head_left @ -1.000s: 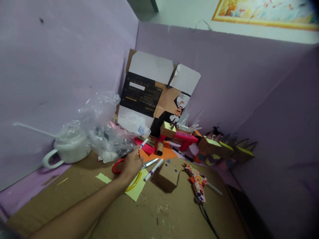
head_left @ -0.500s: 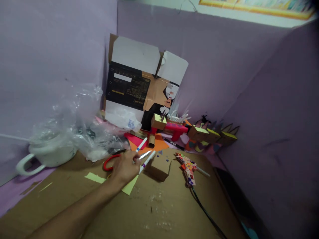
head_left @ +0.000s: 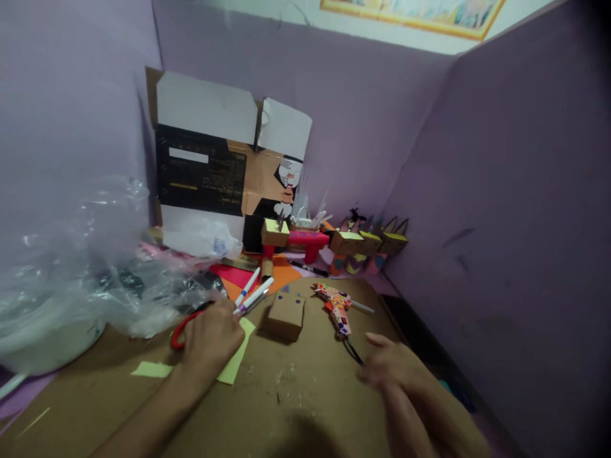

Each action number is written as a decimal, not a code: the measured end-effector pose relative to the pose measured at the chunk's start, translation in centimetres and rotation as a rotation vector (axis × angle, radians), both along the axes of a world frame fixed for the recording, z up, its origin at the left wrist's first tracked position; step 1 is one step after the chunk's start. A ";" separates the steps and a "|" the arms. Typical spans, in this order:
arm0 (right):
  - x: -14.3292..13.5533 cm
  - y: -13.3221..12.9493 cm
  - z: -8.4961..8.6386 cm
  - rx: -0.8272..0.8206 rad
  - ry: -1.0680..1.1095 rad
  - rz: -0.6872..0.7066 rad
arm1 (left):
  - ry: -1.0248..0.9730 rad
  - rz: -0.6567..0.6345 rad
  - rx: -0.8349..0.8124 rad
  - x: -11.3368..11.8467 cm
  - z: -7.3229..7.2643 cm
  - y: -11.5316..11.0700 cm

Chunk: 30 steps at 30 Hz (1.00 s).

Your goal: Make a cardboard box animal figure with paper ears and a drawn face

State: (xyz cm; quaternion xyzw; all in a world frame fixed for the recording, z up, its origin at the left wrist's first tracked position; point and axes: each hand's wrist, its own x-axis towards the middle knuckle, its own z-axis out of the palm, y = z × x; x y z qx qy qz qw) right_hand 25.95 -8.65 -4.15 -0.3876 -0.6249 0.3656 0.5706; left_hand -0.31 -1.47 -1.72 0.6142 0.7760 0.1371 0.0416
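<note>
My left hand (head_left: 212, 337) is closed around the lower end of a white marker with a purple band (head_left: 255, 296). Red-handled scissors (head_left: 179, 329) lie partly under this hand, and a white marker with a blue band (head_left: 247, 286) is just beyond it. A small cardboard box (head_left: 286, 316) with dark drawn spots rests to its right. My right hand (head_left: 389, 362), blurred, is over the black cord of a patterned glue gun (head_left: 338, 308), its fingers apart; I see nothing held in it. A yellow paper piece (head_left: 236, 356) lies beside my left hand.
A flattened printed carton (head_left: 200, 172) leans on the wall. Plastic bags (head_left: 114, 273) and a white pot (head_left: 52, 343) crowd the left. Cardboard figures with ears (head_left: 367, 242), a red paper object (head_left: 308, 240) and a black pen (head_left: 308, 268) are at the back. Cardboard (head_left: 229, 420) covers the table.
My right hand has come into view at the lower right. My left hand still holds the purple-banded marker, which now sits farther from the box. The view has turned right.
</note>
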 end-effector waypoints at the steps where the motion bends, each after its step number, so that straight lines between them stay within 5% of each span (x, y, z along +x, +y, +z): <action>1: -0.9 1.4 1.2 0.001 0.045 -0.062 | -0.008 0.015 0.008 -0.4 0.2 -0.1; 3: -2.6 3.8 2.9 -0.059 0.171 -0.144 | -0.067 0.005 0.066 -0.7 0.5 -0.5; 5: -3.9 5.3 3.4 -0.196 0.310 0.011 | -0.195 -0.118 0.185 -0.3 0.4 -1.2; 8: -4.9 5.7 2.3 -0.380 0.350 0.222 | -0.382 -0.487 0.313 1.0 -0.2 -2.8; 12: -5.3 5.0 0.2 -0.437 0.289 0.205 | -0.417 -0.748 0.247 2.7 -1.3 -4.0; 22: -6.4 5.3 -1.1 -0.590 0.382 0.284 | -0.331 -0.834 0.221 3.1 -2.6 -3.7; 30: -5.9 5.8 -0.7 -0.597 0.416 0.166 | -0.237 -0.790 0.325 2.8 -2.9 -3.3</action>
